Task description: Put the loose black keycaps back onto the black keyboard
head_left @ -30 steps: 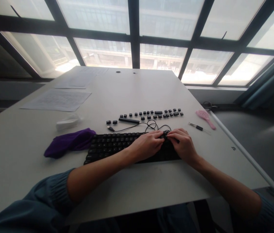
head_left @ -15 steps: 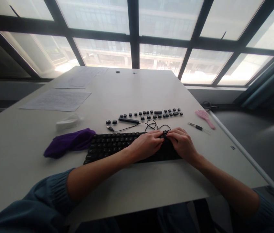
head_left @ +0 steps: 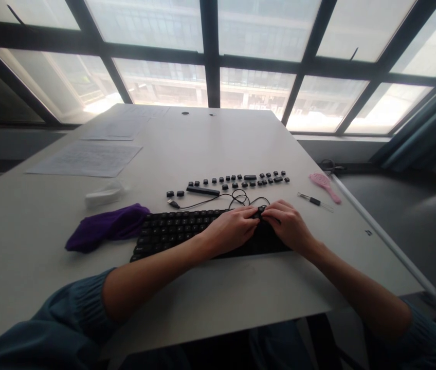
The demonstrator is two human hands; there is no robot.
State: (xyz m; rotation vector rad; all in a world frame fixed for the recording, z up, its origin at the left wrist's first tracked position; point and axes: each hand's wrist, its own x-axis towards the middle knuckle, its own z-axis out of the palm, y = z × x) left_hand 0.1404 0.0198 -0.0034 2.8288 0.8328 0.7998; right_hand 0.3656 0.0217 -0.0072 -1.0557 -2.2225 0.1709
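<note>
A black keyboard lies in front of me, keys on its left part and a dark section without visible keycaps near my right hand. My left hand reaches over its right half, fingers closed at a small black keycap. From the other side my right hand pinches at that same keycap, the fingertips of both hands almost meeting. Whether the keycap sits on the keyboard or just above it, I cannot tell. Loose keycaps stand in two rows behind the keyboard, a long spacebar among them.
A USB cable curls behind the keyboard. To the left lie a purple cloth, a white object in clear wrapping and paper sheets. A wire keycap puller and a pink brush lie right, near the table edge.
The view has shifted slightly, so everything sits a little further left. Both hands stay at the same keycap, with hardly any visible movement of the fingers.
</note>
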